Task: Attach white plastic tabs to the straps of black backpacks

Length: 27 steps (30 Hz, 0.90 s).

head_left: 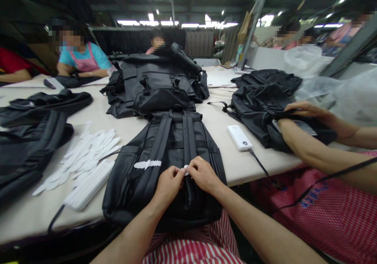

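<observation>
On my feed, the left hand (169,184) and right hand (203,174) sit close together at bottom center, fingers pinched and nearly meeting, with a small white tab (186,170) held between them. I can't tell which fingers have the firmer hold. Both hands rest over a black backpack (132,189) lying flat on the table (273,162), straps up. A white strip (147,164) lies on the backpack just left of the hands. Left of the backpack are white cutouts (85,158) in a loose pile, with a white bar (88,187) touching them. To the right is a white power bank (239,137) with a black cable (259,162). At right, a co-worker's hands (306,109) grip another black bag (256,115). More black bags (159,87) lie at upper center.
</observation>
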### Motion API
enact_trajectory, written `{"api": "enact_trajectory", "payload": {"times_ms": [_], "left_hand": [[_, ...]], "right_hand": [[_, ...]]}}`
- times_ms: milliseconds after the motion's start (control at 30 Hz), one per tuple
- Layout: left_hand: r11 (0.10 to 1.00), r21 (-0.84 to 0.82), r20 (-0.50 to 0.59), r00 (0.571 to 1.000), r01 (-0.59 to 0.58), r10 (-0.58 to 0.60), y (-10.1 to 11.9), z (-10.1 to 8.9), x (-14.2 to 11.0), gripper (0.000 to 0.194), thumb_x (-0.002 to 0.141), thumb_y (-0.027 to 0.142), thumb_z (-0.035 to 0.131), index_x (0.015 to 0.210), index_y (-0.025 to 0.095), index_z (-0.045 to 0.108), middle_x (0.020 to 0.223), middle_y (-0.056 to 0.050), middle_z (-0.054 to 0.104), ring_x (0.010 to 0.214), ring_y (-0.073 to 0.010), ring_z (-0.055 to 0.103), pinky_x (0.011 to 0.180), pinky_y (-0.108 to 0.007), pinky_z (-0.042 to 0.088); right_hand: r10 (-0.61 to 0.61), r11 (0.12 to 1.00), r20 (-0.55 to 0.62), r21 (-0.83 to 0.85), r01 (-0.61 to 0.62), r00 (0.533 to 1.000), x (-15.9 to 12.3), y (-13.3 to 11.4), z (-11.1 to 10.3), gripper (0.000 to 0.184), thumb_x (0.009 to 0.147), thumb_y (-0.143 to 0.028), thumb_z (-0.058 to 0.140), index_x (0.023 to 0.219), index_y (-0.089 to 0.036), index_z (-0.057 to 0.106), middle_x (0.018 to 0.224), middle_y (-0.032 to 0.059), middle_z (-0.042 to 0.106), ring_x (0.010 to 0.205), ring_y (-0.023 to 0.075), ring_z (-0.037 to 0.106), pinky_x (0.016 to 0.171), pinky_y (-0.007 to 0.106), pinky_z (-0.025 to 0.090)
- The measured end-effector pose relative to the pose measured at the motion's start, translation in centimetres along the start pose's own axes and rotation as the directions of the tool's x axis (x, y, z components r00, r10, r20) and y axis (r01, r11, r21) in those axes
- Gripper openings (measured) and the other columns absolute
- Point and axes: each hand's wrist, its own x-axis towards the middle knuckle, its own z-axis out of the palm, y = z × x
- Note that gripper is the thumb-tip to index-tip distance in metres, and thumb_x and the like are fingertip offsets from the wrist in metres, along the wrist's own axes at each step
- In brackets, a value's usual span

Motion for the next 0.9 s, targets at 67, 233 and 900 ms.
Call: {"api": "enact_trajectory", "payload": {"times_ms": [67,233,900], "left_hand": [[0.993,0.09,0.03,0.997,-0.072,0.07,-0.1,0.0,0.2,0.03,0.073,0.043,0.054,0.058,0.018,0.05,0.046,0.005,0.047,0.043,-0.01,0.046,0.043,-0.02,0.036],[0.99,0.037,-0.004,0.991,-0.136,0.136,-0.4,0.2,-0.1,0.027,0.077,0.04,0.048,0.061,0.019,0.048,0.051,0.005,0.049,0.048,-0.0104,0.048,0.045,-0.019,0.038],[0.966,-0.259,-0.051,0.998,0.009,-0.023,0.2,0.0,0.0,0.022,0.073,0.036,0.052,0.061,0.018,0.049,0.057,0.001,0.057,0.061,-0.0154,0.058,0.052,-0.024,0.048]], "right_hand": [[0.003,1.0,-0.002,-0.008,-0.003,1.0,0.1,0.0,-0.2,0.023,0.078,-0.019,0.051,0.056,-0.016,0.049,0.069,-0.0008,0.048,0.066,0.0093,0.048,0.065,0.022,0.037],[0.018,0.998,0.019,-0.062,-0.017,1.0,0.3,-0.3,-0.8,0.021,0.073,-0.012,0.05,0.053,-0.016,0.048,0.069,-0.0001,0.049,0.067,0.0097,0.048,0.064,0.022,0.036],[0.0,0.996,0.074,-0.086,0.006,0.997,-0.2,-0.6,-1.3,0.019,0.074,-0.01,0.048,0.057,-0.016,0.049,0.075,0.0017,0.053,0.07,0.0106,0.05,0.068,0.023,0.039]]}}
